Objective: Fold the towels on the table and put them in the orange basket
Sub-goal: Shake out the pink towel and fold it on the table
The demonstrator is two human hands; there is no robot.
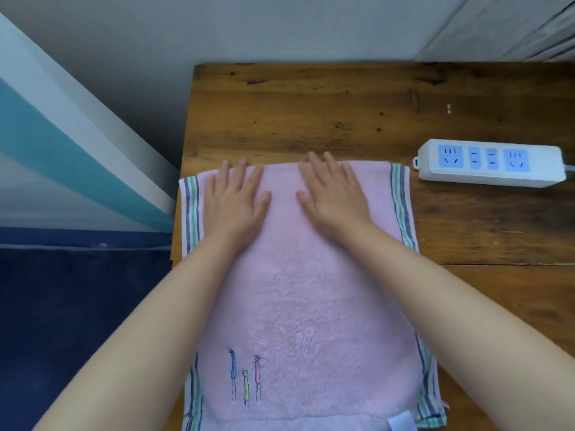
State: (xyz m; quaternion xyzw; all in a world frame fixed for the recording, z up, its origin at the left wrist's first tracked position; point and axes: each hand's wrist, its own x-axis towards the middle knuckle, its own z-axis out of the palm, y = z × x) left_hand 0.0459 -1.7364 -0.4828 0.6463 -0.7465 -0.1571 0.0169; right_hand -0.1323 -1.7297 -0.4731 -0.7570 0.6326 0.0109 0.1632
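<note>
Head view looked down on a pink towel [305,293] spread flat on a wooden table [311,107], its length running from the near edge of the frame away from the person. Both hands lay on the towel's far end, fingers straight and slightly spread, palms down and gripping nothing: the left hand [235,202] near the left striped border, the right hand [334,197] toward the middle, with a strip of pink showing between the two thumbs. The fingertips reached about to the towel's far edge.

To the right, well apart from the towel, a white power strip [491,163] with blue sockets sat on the table, a small red light glowing at its left end; its cable ran off the right side of the frame. Left of the table were a dark blue surface [77,321] and a wall with teal and white bands [62,144].

The forearms covered parts of both striped side borders. Small embroidered figures [245,377] in blue, yellow and pink stood near the towel's near left corner, their detail too fine to read. The towel's near edge was cut off by the frame, with a white tag [401,421] partly showing there. No orange basket appeared anywhere in view.
</note>
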